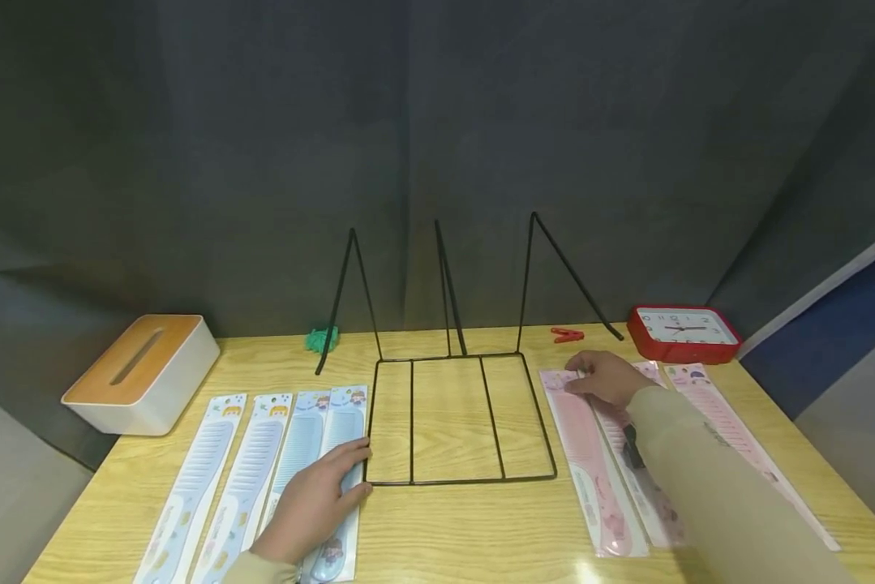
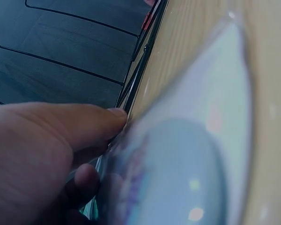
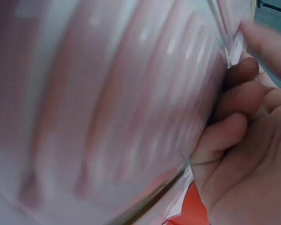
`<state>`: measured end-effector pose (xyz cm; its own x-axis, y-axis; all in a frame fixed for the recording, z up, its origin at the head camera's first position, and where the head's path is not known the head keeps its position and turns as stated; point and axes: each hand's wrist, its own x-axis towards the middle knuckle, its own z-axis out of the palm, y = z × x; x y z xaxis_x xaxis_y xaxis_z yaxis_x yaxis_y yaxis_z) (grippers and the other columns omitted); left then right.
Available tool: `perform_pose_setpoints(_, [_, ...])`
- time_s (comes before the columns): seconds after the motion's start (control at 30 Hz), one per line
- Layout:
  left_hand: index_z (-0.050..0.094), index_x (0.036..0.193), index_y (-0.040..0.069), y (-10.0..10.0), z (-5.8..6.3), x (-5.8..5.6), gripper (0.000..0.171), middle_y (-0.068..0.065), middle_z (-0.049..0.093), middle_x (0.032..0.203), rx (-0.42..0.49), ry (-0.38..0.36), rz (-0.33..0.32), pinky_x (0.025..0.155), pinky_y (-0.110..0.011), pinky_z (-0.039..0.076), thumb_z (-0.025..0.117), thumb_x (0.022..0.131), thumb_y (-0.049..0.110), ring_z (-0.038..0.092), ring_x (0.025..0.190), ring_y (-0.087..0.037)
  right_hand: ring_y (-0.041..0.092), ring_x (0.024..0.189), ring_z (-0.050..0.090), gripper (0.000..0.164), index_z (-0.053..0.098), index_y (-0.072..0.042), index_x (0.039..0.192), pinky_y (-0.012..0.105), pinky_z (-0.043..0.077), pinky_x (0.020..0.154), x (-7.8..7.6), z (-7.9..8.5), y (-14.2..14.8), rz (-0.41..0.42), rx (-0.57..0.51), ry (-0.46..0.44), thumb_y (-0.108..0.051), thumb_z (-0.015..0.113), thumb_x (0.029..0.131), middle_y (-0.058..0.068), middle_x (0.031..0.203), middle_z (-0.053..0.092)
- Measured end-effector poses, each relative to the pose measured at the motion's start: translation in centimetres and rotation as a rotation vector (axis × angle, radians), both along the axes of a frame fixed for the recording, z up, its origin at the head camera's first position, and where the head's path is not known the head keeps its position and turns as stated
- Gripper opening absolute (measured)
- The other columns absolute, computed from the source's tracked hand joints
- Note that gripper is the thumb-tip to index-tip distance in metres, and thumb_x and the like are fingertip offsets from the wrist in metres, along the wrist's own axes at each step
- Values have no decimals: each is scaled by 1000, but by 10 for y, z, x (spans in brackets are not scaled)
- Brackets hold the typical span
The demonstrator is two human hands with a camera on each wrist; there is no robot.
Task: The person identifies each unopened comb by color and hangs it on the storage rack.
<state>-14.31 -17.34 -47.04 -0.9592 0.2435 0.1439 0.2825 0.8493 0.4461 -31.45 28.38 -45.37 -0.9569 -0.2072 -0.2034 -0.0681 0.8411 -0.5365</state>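
Note:
A black wire rack (image 1: 452, 484) stands mid-table, its prongs rising at the back. My left hand (image 1: 313, 503) rests over the packaged blue combs (image 1: 307, 438), fingertips against the rack's left side. The left wrist view shows the thumb on the black wire (image 2: 96, 72) and the other fingers bent beside a blue comb pack (image 2: 178, 168). On the right, my right hand (image 1: 608, 380) pinches the top end of a packaged pink comb (image 1: 581, 442). Close up in the right wrist view, the fingers (image 3: 234, 96) bend at the edge of a clear pack with pink comb teeth (image 3: 145, 93).
Two lilac comb packs (image 1: 192, 470) lie at the left, near a white tissue box (image 1: 170, 381) with a wooden lid. Another pink comb pack (image 1: 744, 438) lies far right. Behind are a green bundle (image 1: 322, 340), a red clip (image 1: 567, 334) and a red clock (image 1: 684, 334).

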Motion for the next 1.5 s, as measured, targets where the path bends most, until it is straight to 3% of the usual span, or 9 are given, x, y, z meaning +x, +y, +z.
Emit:
perform_pose_setpoints(0.23, [66,130,11,3,4,-1,44,1,58,143,18,30,-3,99,-49,51,77,90,25,59,127,-25,24,86,53,18,66,-8,98,35,41,73,2,6,-1,-44,-16,21,-22,74,90,5,88,61])
perform_pose_setpoints(0.5, [67,129,13,6,3,-3,42,3,59,142,8,8,19,99,-49,51,75,91,30,57,128,-24,24,84,56,14,67,-8,97,35,44,73,18,24,-1,-61,-58,64,-21,71,93,6,87,63])
perform_pose_setpoints(0.87, [67,130,13,3,4,-4,43,4,59,141,-7,-1,25,99,-50,51,75,90,29,58,127,-25,29,91,57,26,65,-12,109,34,55,72,63,58,-17,-123,-242,56,-31,72,94,9,100,63])
perform_pose_setpoints(1.1, [67,131,12,3,4,-2,44,3,59,141,-2,-3,30,100,-50,51,75,91,29,58,127,-26,29,80,60,23,65,-9,107,34,57,63,92,78,-37,-69,-368,123,-26,73,94,9,93,66])
perform_pose_setpoints(1.5, [67,130,13,4,4,-1,44,3,59,141,3,-1,34,101,-50,50,76,90,29,58,127,-26,26,68,60,17,66,-10,99,32,57,56,132,109,-71,21,-466,253,-22,76,92,8,85,65])
